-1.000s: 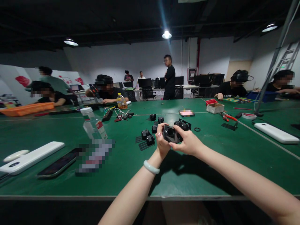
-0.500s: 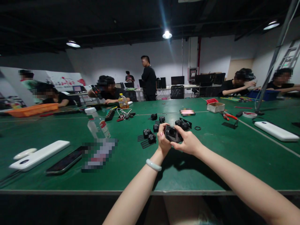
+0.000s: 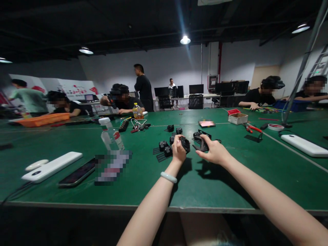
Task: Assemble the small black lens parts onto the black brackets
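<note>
My left hand (image 3: 179, 149) is closed around a black round-fronted part (image 3: 185, 145), held above the green table (image 3: 143, 184). To its right, my right hand (image 3: 214, 149) pinches a thin black plate (image 3: 203, 146) between thumb and fingers. The two held pieces are apart. Left of and behind my left hand lie several black block-shaped parts (image 3: 163, 146), some with slotted plates (image 3: 164, 156). Just beyond my right hand are more black parts (image 3: 196, 135), partly hidden by the plate and fingers.
Phones (image 3: 78, 172), a white power bank (image 3: 53, 167) and a clear bottle (image 3: 109, 135) stand or lie at left. At right are pliers (image 3: 252, 128), a small box (image 3: 238, 118), a tape roll (image 3: 275, 127), a white device (image 3: 303, 145) and a metal pole (image 3: 298, 75). People sit opposite.
My hands have separated; the black plate has come away in my right hand, while the round-fronted part stays in my left. The view has shifted slightly, and background people have moved.
</note>
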`<state>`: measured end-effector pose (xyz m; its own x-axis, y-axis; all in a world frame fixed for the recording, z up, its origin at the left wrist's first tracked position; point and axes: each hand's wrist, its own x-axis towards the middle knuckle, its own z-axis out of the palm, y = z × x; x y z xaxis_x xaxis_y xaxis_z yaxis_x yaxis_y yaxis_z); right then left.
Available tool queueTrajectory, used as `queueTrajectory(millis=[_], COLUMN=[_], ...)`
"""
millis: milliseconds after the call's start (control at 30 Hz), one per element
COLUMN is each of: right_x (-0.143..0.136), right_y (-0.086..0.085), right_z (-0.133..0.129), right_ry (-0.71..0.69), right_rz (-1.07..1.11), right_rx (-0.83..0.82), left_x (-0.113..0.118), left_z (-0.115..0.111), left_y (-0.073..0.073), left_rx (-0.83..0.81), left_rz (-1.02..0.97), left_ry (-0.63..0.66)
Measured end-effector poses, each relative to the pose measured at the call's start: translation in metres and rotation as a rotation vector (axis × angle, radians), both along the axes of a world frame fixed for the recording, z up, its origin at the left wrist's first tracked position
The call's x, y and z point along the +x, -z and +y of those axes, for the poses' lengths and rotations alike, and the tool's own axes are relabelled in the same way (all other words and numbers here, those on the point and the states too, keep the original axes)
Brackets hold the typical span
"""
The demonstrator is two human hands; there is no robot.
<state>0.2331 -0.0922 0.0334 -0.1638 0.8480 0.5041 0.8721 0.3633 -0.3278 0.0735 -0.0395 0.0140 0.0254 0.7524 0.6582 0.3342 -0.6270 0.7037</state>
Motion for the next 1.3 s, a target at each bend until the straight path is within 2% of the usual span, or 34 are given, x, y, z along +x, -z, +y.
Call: queueTrajectory(millis=[67, 133, 233, 400, 600, 700, 933, 1167, 1300], right_x=[0.011, 0.023, 0.044, 0.079, 0.105, 0.11, 0.118, 0.122, 0.119], right_y=[-0.001, -0.001, 0.001, 0.009, 0.016, 0.018, 0.032, 0.032, 0.031], right_z=[0.004, 0.009, 0.018, 0.034, 0.045, 0.046, 0.054, 0.056, 0.055], right_ry=[0.094, 0.173, 0.212, 0.224, 0.088, 0.076, 0.075, 0.13, 0.177], right_rz=[-0.048, -0.099, -0.155, -0.194, -0.198, -0.156, -0.071, -0.081, -0.112], right_rx=[-0.025, -0.064, -0.116, -0.299, -0.496, -0.559, -0.83, -0.89, -0.952], left_x=[-0.005, -0.009, -0.011, -0.013, -0.021, -0.024, -0.025, -0.022, -0.02], left_z=[0.003, 0.005, 0.004, 0.007, 0.014, 0.015, 0.014, 0.014, 0.014], left_y=[0.001, 0.001, 0.0, 0.0, 0.002, 0.003, 0.003, 0.007, 0.009], left_rx=[-0.026, -0.042, -0.057, -0.099, -0.153, -0.187, -0.186, -0.325, -0.418], left_rz=[0.217, 0.393, 0.519, 0.577, 0.587, 0.604, 0.687, 0.766, 0.825], left_ry=[-0.093, -0.107, -0.094, -0.138, -0.189, -0.188, -0.17, -0.273, -0.399])
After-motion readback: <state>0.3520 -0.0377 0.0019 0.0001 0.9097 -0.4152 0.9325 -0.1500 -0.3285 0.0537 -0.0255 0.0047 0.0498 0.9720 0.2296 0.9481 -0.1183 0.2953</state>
